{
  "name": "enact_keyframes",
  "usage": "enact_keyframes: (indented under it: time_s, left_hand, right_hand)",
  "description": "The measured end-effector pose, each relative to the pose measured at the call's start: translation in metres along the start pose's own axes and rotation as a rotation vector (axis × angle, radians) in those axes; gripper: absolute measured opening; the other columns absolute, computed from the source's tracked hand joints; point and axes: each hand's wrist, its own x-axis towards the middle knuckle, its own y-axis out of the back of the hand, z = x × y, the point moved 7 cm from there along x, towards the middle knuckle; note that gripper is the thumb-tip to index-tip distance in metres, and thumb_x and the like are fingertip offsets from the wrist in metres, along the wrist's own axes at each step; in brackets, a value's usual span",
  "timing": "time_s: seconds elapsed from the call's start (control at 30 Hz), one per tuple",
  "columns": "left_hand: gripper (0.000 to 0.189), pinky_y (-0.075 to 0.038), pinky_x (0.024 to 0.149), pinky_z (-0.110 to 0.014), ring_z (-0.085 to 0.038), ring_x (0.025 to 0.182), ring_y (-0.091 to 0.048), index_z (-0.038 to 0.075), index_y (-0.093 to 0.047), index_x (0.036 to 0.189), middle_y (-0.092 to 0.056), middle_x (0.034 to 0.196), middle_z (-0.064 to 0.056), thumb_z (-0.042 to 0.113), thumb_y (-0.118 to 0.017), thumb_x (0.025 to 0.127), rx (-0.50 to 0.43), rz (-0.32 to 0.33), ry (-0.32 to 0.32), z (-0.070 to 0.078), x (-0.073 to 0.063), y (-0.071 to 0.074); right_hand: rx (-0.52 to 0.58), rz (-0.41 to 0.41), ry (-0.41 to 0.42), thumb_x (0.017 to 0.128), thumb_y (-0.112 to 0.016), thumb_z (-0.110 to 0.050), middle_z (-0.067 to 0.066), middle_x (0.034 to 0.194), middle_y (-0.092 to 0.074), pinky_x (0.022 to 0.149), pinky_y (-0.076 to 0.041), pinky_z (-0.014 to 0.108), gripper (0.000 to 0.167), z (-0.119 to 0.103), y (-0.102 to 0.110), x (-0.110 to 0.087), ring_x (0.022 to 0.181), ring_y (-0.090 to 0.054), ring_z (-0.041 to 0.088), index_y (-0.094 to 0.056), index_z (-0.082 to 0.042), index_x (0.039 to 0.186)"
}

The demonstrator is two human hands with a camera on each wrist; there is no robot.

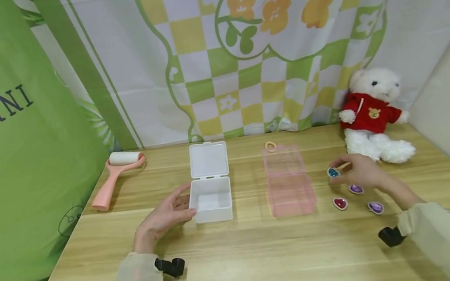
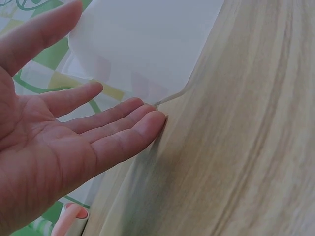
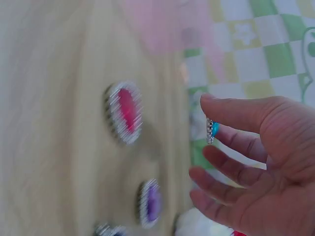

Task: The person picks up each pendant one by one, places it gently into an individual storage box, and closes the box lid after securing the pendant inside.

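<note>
My left hand [image 1: 165, 218] touches the left side of an open white plastic box [image 1: 212, 215], its fingers fairly straight along the wall, as the left wrist view also shows. The box's lid [image 1: 208, 160] is flipped back. Over on the right, my right hand [image 1: 359, 171] pinches a blue gem [image 1: 333, 172] with a silvery beaded rim between thumb and fingers, raised above the table. Below that hand lie a red gem [image 1: 340, 203] and two purple gems [image 1: 375, 207], all with similar rims; the right wrist view catches the red gem [image 3: 127, 110] blurred.
An open pink see-through box [image 1: 292, 195] stands between the hands, with a small yellowish ring [image 1: 270, 146] by its lid. A pink-handled lint roller [image 1: 110, 182] lies at the left. At the back right sits a white plush bear [image 1: 373, 113] in red.
</note>
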Motion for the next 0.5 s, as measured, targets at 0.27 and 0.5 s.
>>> enact_keyframes:
  time_s: [0.27, 0.5]
  left_hand:
    - [0.085, -0.043, 0.098, -0.038, -0.039, 0.131, -0.036, 0.007, -0.012, 0.154, -0.027, 0.148, -0.031, 0.010, -0.068, 0.089, -0.006, -0.001, 0.003, 0.000, 0.002, -0.001]
    - [0.086, -0.043, 0.098, -0.038, -0.039, 0.130, -0.037, 0.006, -0.012, 0.154, -0.028, 0.147, -0.032, 0.010, -0.068, 0.089, -0.004, -0.005, -0.004, 0.000, 0.000, -0.001]
  right_hand:
    - [0.260, -0.051, -0.003, 0.090, -0.069, -0.023, 0.023, 0.123, -0.057, 0.083, -0.049, 0.037, 0.044, -0.036, 0.001, 0.000, 0.109, -0.058, 0.038, -0.056, 0.004, 0.122]
    - [0.394, -0.078, 0.013, 0.092, -0.065, -0.019, 0.025, 0.129, -0.052, 0.090, -0.046, 0.042, 0.043, -0.057, -0.008, 0.005, 0.115, -0.053, 0.042, -0.053, 0.006, 0.125]
